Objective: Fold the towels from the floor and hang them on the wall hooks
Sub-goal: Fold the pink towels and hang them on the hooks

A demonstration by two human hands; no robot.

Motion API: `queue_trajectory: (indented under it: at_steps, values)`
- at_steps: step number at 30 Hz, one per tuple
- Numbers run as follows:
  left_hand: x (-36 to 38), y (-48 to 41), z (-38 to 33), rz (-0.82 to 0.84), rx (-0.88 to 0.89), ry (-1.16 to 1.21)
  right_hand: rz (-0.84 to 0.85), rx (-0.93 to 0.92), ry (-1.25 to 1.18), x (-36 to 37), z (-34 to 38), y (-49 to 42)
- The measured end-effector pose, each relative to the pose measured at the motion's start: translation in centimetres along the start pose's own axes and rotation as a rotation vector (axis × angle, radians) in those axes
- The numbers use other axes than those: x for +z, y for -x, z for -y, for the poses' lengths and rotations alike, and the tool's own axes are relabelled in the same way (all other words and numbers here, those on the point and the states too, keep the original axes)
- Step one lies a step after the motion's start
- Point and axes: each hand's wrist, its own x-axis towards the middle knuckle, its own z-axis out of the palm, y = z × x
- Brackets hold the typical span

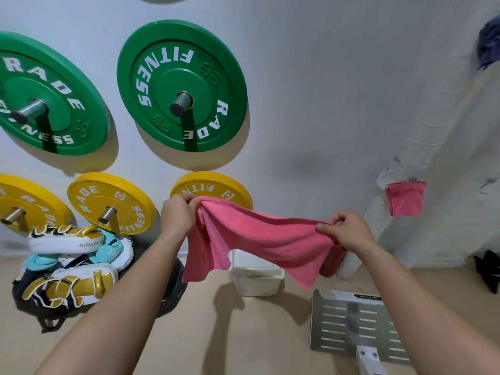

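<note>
Before the white wall point(311, 90), above the floor point(205, 334), a pink towel point(259, 239) is held stretched out in the air. Its left corner is gripped, bunched, by the left hand point(180, 215); its right edge is pinched between thumb and fingers of the right hand point(349, 232). Farther right, well apart, a second pink towel point(405, 198) is seen hanging.
</note>
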Motion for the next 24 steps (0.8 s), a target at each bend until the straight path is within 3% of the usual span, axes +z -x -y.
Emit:
queue_trajectory:
  at_steps: [5, 12, 20, 24]
  values:
    - [2.0, 4.7, -0.3, 0.1, 0.066, 0.005, 0.124, -0.034, 0.075, 3.6, 1.5, 3.0]
    - [4.8, 11.0, -1.7, 0.296, -0.068, 0.12, 0.301, -0.073, -0.046, 8.8, 3.8, 6.3]
    - [5.3, 13.7, -1.4, 0.374, -0.177, 0.449, 0.61, -0.034, -0.215, 10.2, 4.0, 8.6]
    - [4.8, 14.1, -0.4, 0.45, -0.164, 0.547, 0.607, -0.1, -0.244, 10.7, 3.5, 8.7]
